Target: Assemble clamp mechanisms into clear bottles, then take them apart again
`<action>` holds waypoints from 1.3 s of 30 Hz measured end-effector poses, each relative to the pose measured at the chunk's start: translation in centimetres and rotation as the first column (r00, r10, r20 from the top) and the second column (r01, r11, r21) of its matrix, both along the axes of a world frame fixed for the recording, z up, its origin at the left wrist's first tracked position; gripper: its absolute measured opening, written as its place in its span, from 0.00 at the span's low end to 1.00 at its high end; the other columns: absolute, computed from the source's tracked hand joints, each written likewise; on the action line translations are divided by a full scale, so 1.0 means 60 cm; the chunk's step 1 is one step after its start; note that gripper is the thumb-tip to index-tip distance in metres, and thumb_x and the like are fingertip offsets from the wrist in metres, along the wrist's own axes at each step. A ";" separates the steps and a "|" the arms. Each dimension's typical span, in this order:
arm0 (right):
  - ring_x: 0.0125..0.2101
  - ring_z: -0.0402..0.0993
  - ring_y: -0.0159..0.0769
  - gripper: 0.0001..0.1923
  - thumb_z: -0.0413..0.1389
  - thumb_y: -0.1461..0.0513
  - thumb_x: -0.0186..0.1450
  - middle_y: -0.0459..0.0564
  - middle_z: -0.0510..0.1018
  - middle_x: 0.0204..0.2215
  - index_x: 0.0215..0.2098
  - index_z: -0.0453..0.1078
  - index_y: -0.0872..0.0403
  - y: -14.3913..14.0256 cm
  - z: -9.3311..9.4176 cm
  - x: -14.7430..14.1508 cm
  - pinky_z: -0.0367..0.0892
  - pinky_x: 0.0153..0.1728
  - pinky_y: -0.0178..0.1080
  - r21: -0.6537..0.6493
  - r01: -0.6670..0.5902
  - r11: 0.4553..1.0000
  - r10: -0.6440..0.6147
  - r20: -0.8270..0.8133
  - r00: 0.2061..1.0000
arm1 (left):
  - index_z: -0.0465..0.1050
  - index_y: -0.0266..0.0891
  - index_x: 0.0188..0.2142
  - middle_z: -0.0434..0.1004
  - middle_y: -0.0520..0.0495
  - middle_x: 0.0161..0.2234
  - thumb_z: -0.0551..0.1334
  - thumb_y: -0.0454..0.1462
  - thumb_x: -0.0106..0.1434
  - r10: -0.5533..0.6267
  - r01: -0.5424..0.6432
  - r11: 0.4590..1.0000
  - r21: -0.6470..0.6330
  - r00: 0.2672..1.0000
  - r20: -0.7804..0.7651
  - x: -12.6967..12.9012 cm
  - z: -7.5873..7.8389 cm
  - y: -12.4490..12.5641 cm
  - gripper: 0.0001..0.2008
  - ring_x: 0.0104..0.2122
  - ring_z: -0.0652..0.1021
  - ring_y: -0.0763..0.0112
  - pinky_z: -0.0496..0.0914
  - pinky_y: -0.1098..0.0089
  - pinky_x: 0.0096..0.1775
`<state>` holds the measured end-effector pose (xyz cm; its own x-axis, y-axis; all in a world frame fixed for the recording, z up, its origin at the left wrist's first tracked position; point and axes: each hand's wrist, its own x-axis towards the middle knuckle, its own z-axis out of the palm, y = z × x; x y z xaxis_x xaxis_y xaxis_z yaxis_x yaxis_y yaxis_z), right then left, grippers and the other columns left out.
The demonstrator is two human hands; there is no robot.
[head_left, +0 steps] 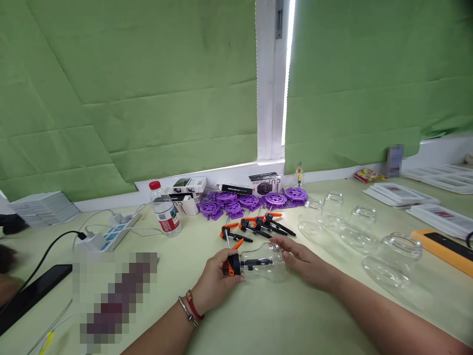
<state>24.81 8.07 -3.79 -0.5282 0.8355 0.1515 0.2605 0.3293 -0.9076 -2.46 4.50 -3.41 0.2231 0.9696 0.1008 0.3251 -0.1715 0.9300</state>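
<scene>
— What has the person got there?

— A clear plastic jar [264, 266] lying on its side on the tabletop [281, 320], held between both hands; the left hand [216, 278] has its grip closed around the neck end, where a black and orange clamp [236, 265] sits, its black bar reaching into the jar; the right hand [301, 259] lies over the other end, fingers spread on the clear wall, holding it loosely.

— And around that grip?

— Just beyond the hands, a small cluster of loose clamps [254, 227], black with orange handles; past those, a row of purple discs [251, 199] and some small boxes [264, 183] near the wall; off to the left of the left hand's grip stands a water bottle [164, 209] with a red cap, and a white power strip [113, 231] with cables beside it.

— To the right?

— More clear jars [356, 224] lying on their sides, well apart from the right hand; an orange-edged tray [447, 249] farther out; stacks of white packets [401, 193] behind. Bracelets [190, 308] show on the left wrist.
</scene>
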 end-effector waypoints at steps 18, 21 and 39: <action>0.59 0.54 0.51 0.46 0.63 0.51 0.53 0.56 0.58 0.61 0.64 0.49 0.51 0.003 -0.001 0.017 0.51 0.59 0.51 -0.036 -0.075 0.997 0.078 0.093 0.993 | 0.68 0.38 0.43 0.70 0.50 0.33 0.71 0.40 0.46 -0.002 0.003 1.000 -0.026 0.999 0.047 0.000 -0.001 0.001 0.25 0.33 0.70 0.71 0.68 0.70 0.38; 0.61 0.51 0.50 0.45 0.60 0.50 0.56 0.56 0.55 0.62 0.65 0.47 0.52 0.006 -0.002 0.017 0.50 0.59 0.50 -0.019 -0.124 0.992 0.125 0.069 0.990 | 0.68 0.38 0.43 0.70 0.50 0.33 0.71 0.41 0.45 0.011 -0.009 0.999 -0.034 0.999 0.053 0.001 0.001 0.000 0.26 0.32 0.70 0.72 0.68 0.70 0.37; 0.60 0.54 0.47 0.44 0.54 0.48 0.61 0.59 0.61 0.58 0.66 0.35 0.49 -0.003 -0.001 0.011 0.55 0.56 0.51 -0.141 -0.156 0.978 0.161 0.023 0.987 | 0.70 0.38 0.41 0.70 0.51 0.31 0.70 0.39 0.45 0.057 -0.057 0.998 -0.021 0.998 -0.012 0.008 0.017 -0.005 0.22 0.30 0.70 0.72 0.68 0.70 0.35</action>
<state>25.49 7.87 -3.85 -0.6587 0.7522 0.0201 0.2462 0.2407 -0.9389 -1.99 4.19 -2.41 0.1685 0.9827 0.0773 0.3443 -0.1322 0.9295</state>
